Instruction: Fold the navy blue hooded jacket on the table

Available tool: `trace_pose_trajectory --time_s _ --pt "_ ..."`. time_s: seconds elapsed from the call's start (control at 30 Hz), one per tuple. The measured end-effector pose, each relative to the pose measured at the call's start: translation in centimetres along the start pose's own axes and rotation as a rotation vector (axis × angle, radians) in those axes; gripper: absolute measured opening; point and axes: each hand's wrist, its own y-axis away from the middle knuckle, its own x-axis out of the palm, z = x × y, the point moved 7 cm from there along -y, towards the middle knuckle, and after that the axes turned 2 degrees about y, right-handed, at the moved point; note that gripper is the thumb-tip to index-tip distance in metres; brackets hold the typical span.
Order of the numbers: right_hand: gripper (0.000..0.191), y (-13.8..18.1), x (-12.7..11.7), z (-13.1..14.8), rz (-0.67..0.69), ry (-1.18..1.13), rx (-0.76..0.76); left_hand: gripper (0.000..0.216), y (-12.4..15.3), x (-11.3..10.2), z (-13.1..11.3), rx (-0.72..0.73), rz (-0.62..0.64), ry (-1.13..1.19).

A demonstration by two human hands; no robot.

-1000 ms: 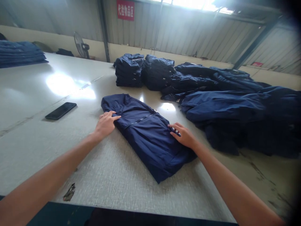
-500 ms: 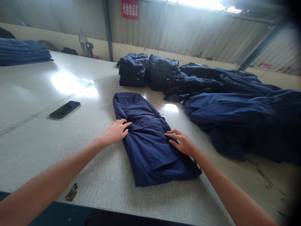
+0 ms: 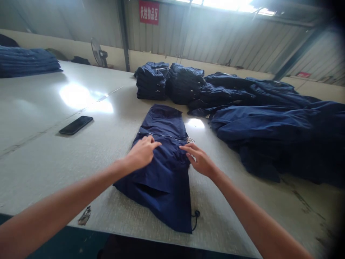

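A folded navy jacket (image 3: 164,176) lies on the table in front of me, with a zip running across its upper part. From its lower right corner a drawcord with a black toggle (image 3: 197,214) sticks out. My left hand (image 3: 142,154) is over the jacket's left side, index finger stretched out and the other fingers partly bent. At the right edge, just below the zip's end, my right hand (image 3: 198,157) has its fingers extended at the fabric. Neither hand visibly grips the cloth.
A black phone (image 3: 76,125) lies to the left. Bundled navy garments (image 3: 185,82) stand at the back, and a loose heap of them (image 3: 264,133) spreads along the right. Far left is a flat blue stack (image 3: 27,61). A fan (image 3: 99,53) stands behind the table.
The jacket has turned, its far end swinging right and its near end left. The toggle now shows. My left hand has moved right, over the fabric; my right hand shifted slightly left.
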Motion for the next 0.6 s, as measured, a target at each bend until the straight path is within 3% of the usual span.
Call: trace_pose_trajectory --time_s 0.1,0.2,0.37,0.6 --pt "0.062 -1.5 0.0 -3.3 -0.042 0.086 0.067 0.046 3.8 1.6 -4.8 0.071 0.119 0.053" --pt "0.068 -2.5 1.5 -6.1 0.078 0.145 0.112 0.059 6.3 3.6 -6.0 0.072 0.169 -0.008" --pt "0.066 -1.9 3.2 -6.9 0.134 0.236 0.037 0.06 7.6 5.0 -4.3 0.124 0.154 -0.075" --pt "0.06 0.4 2.6 -4.7 0.098 0.284 0.02 0.07 8.0 3.7 -0.5 0.194 0.203 -0.031"
